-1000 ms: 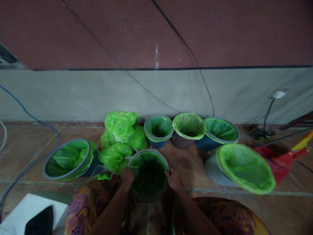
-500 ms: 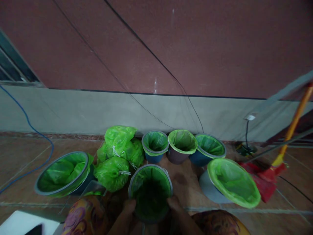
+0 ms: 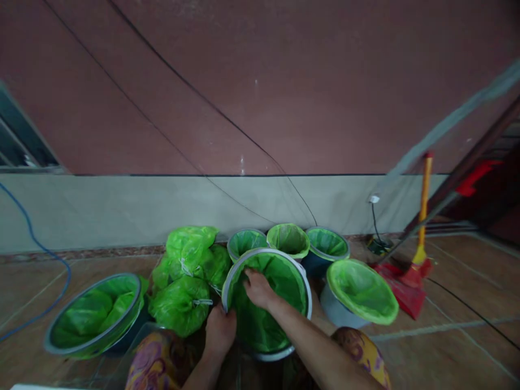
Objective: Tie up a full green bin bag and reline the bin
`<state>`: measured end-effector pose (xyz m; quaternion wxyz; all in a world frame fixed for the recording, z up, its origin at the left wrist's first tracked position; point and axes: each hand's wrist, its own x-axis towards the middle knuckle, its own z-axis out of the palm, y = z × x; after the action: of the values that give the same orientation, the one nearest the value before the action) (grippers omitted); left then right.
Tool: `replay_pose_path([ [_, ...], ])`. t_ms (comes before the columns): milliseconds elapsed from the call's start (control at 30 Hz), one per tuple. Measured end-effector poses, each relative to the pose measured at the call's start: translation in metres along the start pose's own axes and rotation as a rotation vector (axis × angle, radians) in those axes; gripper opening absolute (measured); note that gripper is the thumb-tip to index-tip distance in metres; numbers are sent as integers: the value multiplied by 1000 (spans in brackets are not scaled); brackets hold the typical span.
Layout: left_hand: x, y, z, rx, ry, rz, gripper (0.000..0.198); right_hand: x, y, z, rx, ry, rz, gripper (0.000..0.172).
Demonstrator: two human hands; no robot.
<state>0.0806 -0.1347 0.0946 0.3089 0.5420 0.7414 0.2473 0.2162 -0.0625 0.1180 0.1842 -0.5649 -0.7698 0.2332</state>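
A trash bin (image 3: 306,295) with a grey rim and a green bag liner (image 3: 280,276) is in front of me between my knees, its mouth tilted toward me. My left hand (image 3: 220,331) is closed on the left side of its rim. My right hand (image 3: 259,287) reaches inside the mouth against the liner near the upper left wall, its fingers partly extended. Whether those fingers touch the liner firmly is hard to see. Tied green trash bags (image 3: 182,306) are piled just left of the bin.
Behind stand three lined bins (image 3: 288,241) along the wall. A grey lined bin (image 3: 345,306) is at right, a wide one (image 3: 54,338) at left. A red dustpan (image 3: 406,292) with yellow handle lies farther right. A blue hose (image 3: 30,227) runs at left.
The bin has come up closer and tilts more toward me. My right hand has left the right side of its rim and moved inside; my left hand stays on the rim. The view has shifted right.
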Motion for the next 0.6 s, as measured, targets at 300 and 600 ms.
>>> replay_pose_path([
  [300, -57, 38, -47, -79, 48, 181, 24, 31, -2, -42, -210, -25, 212, 14],
  [600, -73, 50, -56, -184, 10, 208, 24, 21, 7, -45, -168, 19, 290, 18],
])
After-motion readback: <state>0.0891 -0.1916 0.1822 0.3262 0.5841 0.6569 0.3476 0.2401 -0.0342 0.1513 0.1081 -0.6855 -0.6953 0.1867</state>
